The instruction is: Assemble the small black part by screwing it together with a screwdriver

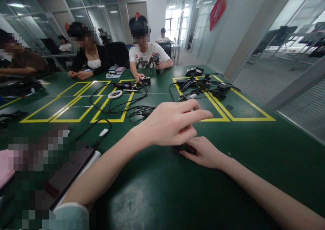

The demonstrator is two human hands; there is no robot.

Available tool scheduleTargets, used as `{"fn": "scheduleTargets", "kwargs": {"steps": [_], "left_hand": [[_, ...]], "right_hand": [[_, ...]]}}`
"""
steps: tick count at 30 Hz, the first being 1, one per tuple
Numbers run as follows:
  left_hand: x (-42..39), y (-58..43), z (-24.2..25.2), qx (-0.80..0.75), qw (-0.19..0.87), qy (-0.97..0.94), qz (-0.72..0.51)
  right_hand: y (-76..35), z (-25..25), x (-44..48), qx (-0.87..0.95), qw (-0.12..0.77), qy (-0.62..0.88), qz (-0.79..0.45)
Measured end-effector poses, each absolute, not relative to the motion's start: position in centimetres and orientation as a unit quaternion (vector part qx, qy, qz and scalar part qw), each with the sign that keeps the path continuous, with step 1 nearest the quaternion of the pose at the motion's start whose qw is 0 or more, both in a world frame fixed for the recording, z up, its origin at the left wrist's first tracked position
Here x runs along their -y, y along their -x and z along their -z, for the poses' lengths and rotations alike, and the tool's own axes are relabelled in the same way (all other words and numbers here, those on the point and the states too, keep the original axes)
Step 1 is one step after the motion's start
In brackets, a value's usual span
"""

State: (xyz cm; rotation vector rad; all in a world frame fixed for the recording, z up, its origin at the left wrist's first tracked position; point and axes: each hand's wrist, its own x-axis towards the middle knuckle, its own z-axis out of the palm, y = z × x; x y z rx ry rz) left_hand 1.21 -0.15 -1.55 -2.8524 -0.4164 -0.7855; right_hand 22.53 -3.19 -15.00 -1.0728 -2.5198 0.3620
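My left hand (171,123) hovers back-up over the middle of the near table, its fingers bent and partly spread. They curl around something mostly hidden; a bit of red-orange shows between the lower fingers. Just below and to the right, my right hand (203,152) rests low at the tabletop. Its thumb and fingers pinch a small dark object (177,148), largely covered by both hands, so its kind cannot be made out.
Green table (254,148) with yellow tape rectangles. Black cables (122,104), a white tape roll (115,94) and a heap of black devices (198,84) lie beyond my hands. A cabled device (73,169) lies at left. Opposite, a co-worker (149,54) holds a drill (157,62); others sit left.
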Motion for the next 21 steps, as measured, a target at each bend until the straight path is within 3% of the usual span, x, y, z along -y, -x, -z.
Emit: {"fn": "scheduleTargets", "kwargs": {"steps": [6, 15, 21], "left_hand": [[0.03, -1.18, 1.74, 0.182, 0.104, 0.946, 0.249], [0.29, -1.31, 1.47, 0.146, 0.020, 0.952, 0.267], [-0.12, -1.11, 1.76, 0.182, 0.057, 0.943, 0.272]], "right_hand": [[-22.50, 14.54, 3.28, 0.897, 0.169, 0.385, -0.134], [-22.36, 14.61, 3.28, 0.894, 0.177, 0.386, -0.140], [-22.36, 14.48, 3.36, 0.896, 0.165, 0.388, -0.139]]}}
